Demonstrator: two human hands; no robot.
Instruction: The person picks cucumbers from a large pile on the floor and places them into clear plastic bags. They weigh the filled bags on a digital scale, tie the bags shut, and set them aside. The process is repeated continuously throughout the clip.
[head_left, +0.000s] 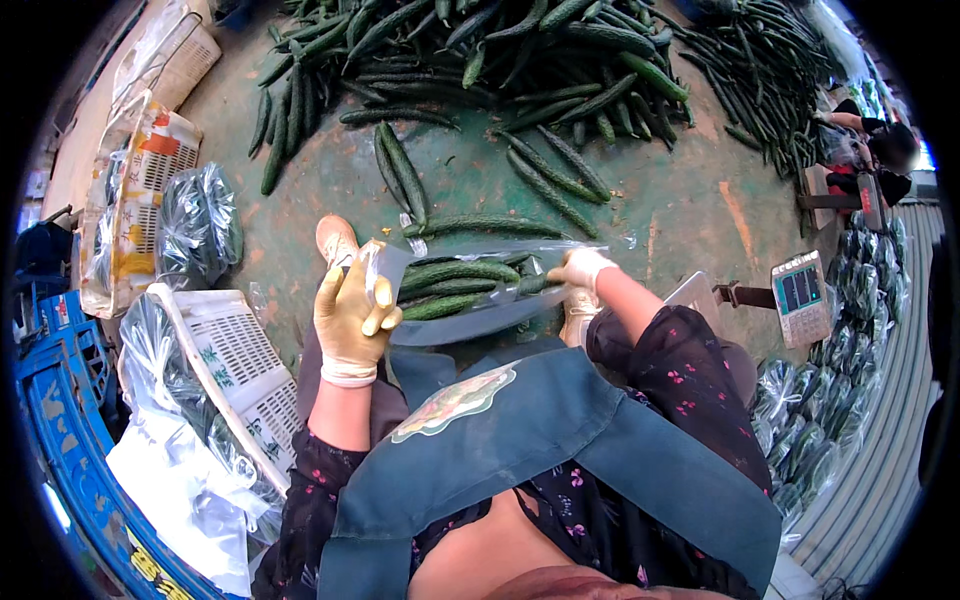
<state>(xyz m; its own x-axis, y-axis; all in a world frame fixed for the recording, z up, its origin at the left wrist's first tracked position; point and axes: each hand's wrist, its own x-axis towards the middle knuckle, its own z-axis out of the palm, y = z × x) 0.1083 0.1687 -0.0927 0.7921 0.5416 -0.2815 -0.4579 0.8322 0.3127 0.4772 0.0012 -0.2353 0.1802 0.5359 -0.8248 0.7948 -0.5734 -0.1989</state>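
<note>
Several dark green cucumbers (450, 286) lie side by side in a clear plastic bag (480, 321) between my hands. My left hand (351, 311), in a yellow-palmed glove, is raised at the bag's left end, with the plastic held at its thumb and fingers. At the other end my right hand (585, 270), gloved too, grips the bag's edge beside the cucumber tips; its fingertips are partly hidden. Just beyond the bag, one loose cucumber (487, 225) lies crosswise on the green floor, and a pair (401, 172) and several more (555, 180) lie farther off.
A large cucumber heap (480, 60) spreads ahead, another (757, 67) at the far right. White plastic crates (240, 352) and bagged cucumbers (199, 225) stand left. A digital scale (801, 298) is at my right, near rows of bagged cucumbers (810, 420). A person (885, 146) sits beyond.
</note>
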